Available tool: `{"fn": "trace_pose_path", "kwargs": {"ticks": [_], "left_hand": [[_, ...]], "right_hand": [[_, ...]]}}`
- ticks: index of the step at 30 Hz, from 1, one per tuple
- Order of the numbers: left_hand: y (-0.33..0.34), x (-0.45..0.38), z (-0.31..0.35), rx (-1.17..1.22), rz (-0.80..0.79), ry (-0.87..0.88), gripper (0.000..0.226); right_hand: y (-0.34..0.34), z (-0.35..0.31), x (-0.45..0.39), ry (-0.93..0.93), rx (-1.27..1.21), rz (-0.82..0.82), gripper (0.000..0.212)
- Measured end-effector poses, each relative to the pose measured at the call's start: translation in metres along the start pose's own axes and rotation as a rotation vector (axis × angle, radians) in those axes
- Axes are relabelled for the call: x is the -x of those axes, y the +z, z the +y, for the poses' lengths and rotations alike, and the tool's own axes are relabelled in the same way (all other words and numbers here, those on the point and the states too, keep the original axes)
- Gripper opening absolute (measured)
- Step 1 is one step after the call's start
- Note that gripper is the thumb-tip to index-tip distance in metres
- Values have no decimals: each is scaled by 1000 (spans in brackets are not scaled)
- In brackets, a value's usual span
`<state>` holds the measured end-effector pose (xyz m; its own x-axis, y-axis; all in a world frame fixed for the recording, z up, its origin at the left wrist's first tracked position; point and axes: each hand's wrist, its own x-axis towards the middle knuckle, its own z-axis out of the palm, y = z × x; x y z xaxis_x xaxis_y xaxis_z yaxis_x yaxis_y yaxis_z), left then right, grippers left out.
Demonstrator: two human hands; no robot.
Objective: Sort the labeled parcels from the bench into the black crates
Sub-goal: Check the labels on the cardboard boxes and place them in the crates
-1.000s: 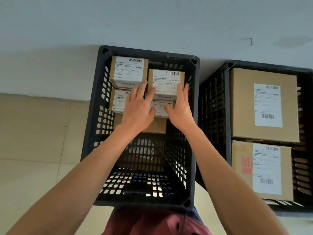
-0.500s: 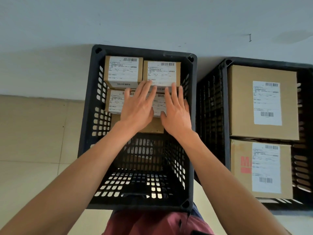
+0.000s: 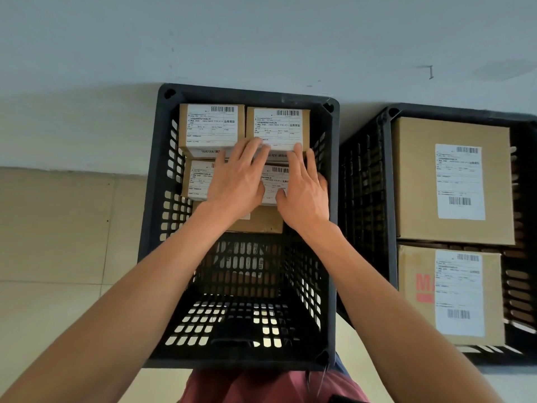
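Note:
A black slotted crate [image 3: 151,228] stands against the wall and holds several small labeled parcels. Two sit side by side at the far end: the left one [image 3: 210,126] and the right one [image 3: 277,128]. Two more lie just in front, a left parcel [image 3: 197,178] and a right parcel [image 3: 274,181], over a plain brown box [image 3: 261,221]. My left hand [image 3: 236,181] lies flat on the front parcels, fingertips touching the near edge of the far right parcel. My right hand [image 3: 302,190] rests with straight fingers beside it, also reaching that edge.
A second black crate [image 3: 389,181] stands to the right with two large labeled cartons, one at the far end [image 3: 415,181] and one nearer [image 3: 412,289]. A pale wall runs behind both crates. Tiled floor [image 3: 58,242] lies to the left.
The far right parcel has been pushed back level with the far left one. Both hands have slid slightly back toward me and now lie flatter on the front parcels.

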<state>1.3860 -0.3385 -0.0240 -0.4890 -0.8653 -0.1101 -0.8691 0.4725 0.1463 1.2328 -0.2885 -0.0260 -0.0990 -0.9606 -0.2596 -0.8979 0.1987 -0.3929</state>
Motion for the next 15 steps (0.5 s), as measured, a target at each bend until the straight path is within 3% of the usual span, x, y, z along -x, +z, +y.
{"fn": "trace_pose_path", "kwargs": {"ticks": [4,12,15], "left_hand": [[-4,-7,0,26,24,-11,66],[-13,-3,-2,16,-82,11,71],[-14,11,-1,55,-49,25,68]], "right_hand": [[-2,-3,1,8,8,-4,90],[-11,-6,-7,-18,118,67,59],[-19,-6,-4,-28,58,86,51]]}}
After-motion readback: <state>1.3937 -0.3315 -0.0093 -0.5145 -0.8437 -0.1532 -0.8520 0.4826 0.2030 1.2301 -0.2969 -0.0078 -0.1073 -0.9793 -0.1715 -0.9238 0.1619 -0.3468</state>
